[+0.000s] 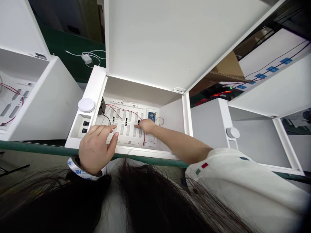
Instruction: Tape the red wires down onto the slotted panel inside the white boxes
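An open white cabinet (97, 81) lies on the bench with its door (175, 42) raised. Its slotted back panel (128, 127) carries red and black wires (121, 111) and a small blue circuit board (152, 116). My right hand (146, 125) reaches deep inside, fingertips pressed on a red wire at a black clip near the board. My left hand (97, 147) hovers over the cabinet's front left, fingers loosely spread and holding nothing. A roll of 3M tape (81, 171) sits round my left wrist.
A round white knob (86, 105) and two black sockets (85, 127) sit on the cabinet's left side. Similar white cabinets stand at the left (36, 97) and right (267, 129). A white charger with cable (86, 58) lies on the green surface behind. My hair hangs across the bottom.
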A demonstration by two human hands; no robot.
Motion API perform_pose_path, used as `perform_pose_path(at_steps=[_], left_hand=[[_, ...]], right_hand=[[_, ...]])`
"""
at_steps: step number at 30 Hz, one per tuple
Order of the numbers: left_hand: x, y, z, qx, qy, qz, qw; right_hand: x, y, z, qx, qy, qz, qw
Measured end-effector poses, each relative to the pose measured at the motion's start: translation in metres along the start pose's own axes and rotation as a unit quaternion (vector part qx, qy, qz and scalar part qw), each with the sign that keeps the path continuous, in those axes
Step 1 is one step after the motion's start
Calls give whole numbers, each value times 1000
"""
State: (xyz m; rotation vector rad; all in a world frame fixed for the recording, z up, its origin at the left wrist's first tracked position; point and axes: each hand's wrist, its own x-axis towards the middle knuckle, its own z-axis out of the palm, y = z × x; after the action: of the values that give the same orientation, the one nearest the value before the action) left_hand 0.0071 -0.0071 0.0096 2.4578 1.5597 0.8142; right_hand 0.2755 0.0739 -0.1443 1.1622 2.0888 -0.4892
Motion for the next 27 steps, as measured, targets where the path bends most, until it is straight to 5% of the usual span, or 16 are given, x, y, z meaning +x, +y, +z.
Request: perform_pose_path(at_steps=[11,27], left_hand=[[1,1,-1,2,-3,-1,1000],[1,4,2,17,2,-13,1000]], right_hand=[[7,1,3,116,71,34,990],[21,3,14,21,111,-76,991]])
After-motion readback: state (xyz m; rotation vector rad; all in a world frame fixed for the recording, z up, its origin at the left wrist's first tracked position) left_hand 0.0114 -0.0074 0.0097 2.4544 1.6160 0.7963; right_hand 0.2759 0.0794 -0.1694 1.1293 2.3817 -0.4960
